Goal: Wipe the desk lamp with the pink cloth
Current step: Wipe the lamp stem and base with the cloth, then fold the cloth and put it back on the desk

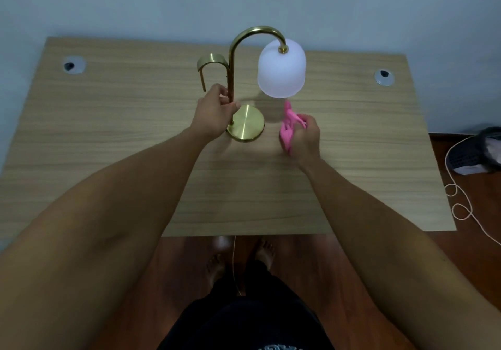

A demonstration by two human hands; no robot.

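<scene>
- Desk lamp [245, 83] stands upright mid-desk, toward the far edge: brass stem arching over to a frosted white shade [282, 68] hanging rt, short brass hook arm at lt, round brass base [248, 123].
- Left hand [214, 112] wrapped round the lower stem, fingers closed on it just above the base.
- Right hand [305, 136] clenches the bunched pink cloth [288, 125], just rt of base, below the shade, not touching the lamp.
- Wooden desk [135, 138] bare elsewhere; wide open surface both sides and toward near edge; two cable grommets at far corners.
</scene>
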